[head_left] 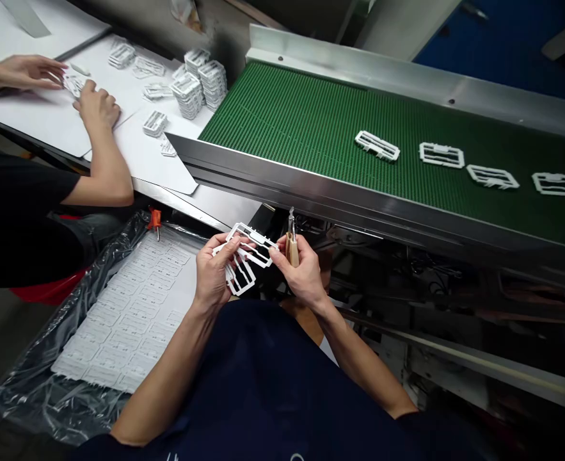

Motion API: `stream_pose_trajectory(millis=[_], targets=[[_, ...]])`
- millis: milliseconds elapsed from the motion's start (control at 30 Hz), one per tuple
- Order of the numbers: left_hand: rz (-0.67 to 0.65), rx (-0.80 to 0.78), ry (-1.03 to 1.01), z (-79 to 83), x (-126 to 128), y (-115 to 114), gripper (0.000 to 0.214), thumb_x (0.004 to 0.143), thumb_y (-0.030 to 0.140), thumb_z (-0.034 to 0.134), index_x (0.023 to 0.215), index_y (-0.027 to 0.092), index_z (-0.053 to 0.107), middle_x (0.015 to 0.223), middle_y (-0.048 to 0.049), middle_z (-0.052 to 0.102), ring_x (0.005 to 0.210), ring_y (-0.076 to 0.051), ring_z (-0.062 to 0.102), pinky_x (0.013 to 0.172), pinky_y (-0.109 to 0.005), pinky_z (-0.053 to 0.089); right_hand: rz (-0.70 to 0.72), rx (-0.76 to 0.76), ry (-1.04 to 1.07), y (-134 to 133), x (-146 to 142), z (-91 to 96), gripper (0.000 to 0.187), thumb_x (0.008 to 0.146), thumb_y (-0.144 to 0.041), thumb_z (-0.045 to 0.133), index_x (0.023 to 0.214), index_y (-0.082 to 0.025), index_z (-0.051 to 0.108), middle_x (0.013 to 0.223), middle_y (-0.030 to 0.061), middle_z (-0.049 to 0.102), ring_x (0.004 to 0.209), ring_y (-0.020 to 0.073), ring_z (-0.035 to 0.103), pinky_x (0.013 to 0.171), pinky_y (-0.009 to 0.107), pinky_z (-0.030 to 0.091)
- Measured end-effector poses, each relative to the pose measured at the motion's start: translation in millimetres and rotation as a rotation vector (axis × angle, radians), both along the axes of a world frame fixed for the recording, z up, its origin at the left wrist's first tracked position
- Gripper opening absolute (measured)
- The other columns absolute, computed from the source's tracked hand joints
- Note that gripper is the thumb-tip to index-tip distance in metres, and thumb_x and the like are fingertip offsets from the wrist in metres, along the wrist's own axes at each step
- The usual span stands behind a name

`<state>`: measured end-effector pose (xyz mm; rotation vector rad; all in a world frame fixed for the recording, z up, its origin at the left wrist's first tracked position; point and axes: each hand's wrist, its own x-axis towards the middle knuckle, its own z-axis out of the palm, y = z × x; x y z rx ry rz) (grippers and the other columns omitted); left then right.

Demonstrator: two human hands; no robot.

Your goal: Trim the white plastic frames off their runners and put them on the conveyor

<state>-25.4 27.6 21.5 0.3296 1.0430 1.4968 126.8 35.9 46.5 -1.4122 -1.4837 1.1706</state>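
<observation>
My left hand (211,272) is closed on white plastic frames (242,276), which overlap and fan out between thumb and fingers. The upper white frame (254,238) reaches across to my right hand (305,274), whose thumb touches its right end. Inside my right hand is a small hand tool (292,248) with a tan handle and a metal tip pointing up; its exact kind is hard to make out. Both hands are above my lap, just in front of the conveyor's metal side.
Several white frames (441,154) lie on the green conveyor belt (301,121). Stacked frames (187,95) stand on the white-covered table (133,153). Left, a co-worker's hands (97,105) handle white pieces. A plastic-lined bin (27,378) holds rows of frames; an orange-handled tool (155,219) is at its edge.
</observation>
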Motion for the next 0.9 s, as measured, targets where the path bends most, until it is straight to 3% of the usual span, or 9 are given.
stream_pose_trajectory(millis=[133, 267, 400, 467, 600, 733, 900], targets=[[-0.059, -0.068, -0.158, -6.6, -2, -3, 0.022, 0.077, 0.034, 0.069, 0.081, 0.013, 0.066, 0.078, -0.0068, 0.069, 0.071, -0.018, 0.067, 0.062, -0.024, 0.055, -0.016, -0.003, -0.013, 2, -4, -1.3, 0.021, 0.077, -0.034, 0.062, 0.090, -0.020, 0.054, 0.078, -0.0014, 0.055, 0.069, 0.0116, 0.053, 0.065, 0.024, 0.045], [0.019, -0.083, -0.243, -13.7, -1, -2, 0.040, 0.083, 0.053, 0.058, 0.086, 0.013, 0.065, 0.083, -0.0092, 0.069, 0.074, -0.018, 0.067, 0.062, -0.023, 0.055, -0.084, -0.118, 0.132, -3, -8, -12.1, 0.024, 0.075, -0.035, 0.064, 0.089, -0.020, 0.051, 0.073, -0.0028, 0.052, 0.064, 0.0111, 0.053, 0.061, 0.024, 0.046], [0.118, -0.051, -0.292, -20.1, 11, -5, 0.043, 0.083, 0.057, 0.054, 0.091, 0.016, 0.064, 0.084, -0.0054, 0.068, 0.073, -0.016, 0.066, 0.063, -0.025, 0.055, -0.120, -0.232, 0.189, -20, -21, -28.9, 0.025, 0.074, -0.034, 0.065, 0.088, -0.020, 0.050, 0.074, -0.0027, 0.052, 0.060, 0.0103, 0.053, 0.059, 0.025, 0.047], [0.110, -0.094, -0.289, -27.1, 17, -8, 0.035, 0.081, 0.051, 0.060, 0.093, 0.018, 0.063, 0.079, -0.0020, 0.066, 0.065, -0.013, 0.063, 0.059, -0.022, 0.052, -0.086, -0.287, 0.161, -31, -27, -38.6, 0.023, 0.075, -0.034, 0.064, 0.086, -0.019, 0.049, 0.074, -0.0026, 0.052, 0.059, 0.0100, 0.053, 0.058, 0.024, 0.047], [0.024, -0.192, -0.315, -51.8, 15, -20, 0.028, 0.077, 0.034, 0.068, 0.100, 0.019, 0.060, 0.075, -0.0015, 0.063, 0.053, -0.012, 0.058, 0.051, -0.023, 0.049, 0.066, -0.386, 0.017, -42, -30, -61.6, 0.023, 0.075, -0.034, 0.062, 0.087, -0.020, 0.049, 0.071, -0.0029, 0.053, 0.056, 0.0102, 0.051, 0.055, 0.024, 0.044], [-0.037, -0.302, -0.338, -80.7, 6, -35, 0.026, 0.074, 0.025, 0.066, 0.097, 0.015, 0.060, 0.074, -0.0043, 0.061, 0.056, -0.015, 0.060, 0.054, -0.028, 0.051, 0.365, -0.509, -0.139, -34, -26, -82.3, 0.021, 0.074, -0.035, 0.059, 0.084, -0.020, 0.049, 0.066, -0.0040, 0.052, 0.054, 0.0106, 0.047, 0.053, 0.024, 0.041], [0.040, -0.509, -0.139, -117.8, -17, -54, 0.018, 0.080, 0.023, 0.058, 0.096, 0.015, 0.059, 0.071, -0.0012, 0.057, 0.059, -0.014, 0.059, 0.060, -0.028, 0.052, 0.629, -0.428, -0.564, -24, -38, -89.9, 0.021, 0.079, -0.038, 0.053, 0.091, -0.021, 0.054, 0.076, -0.0002, 0.060, 0.068, 0.0159, 0.056, 0.063, 0.027, 0.040]])
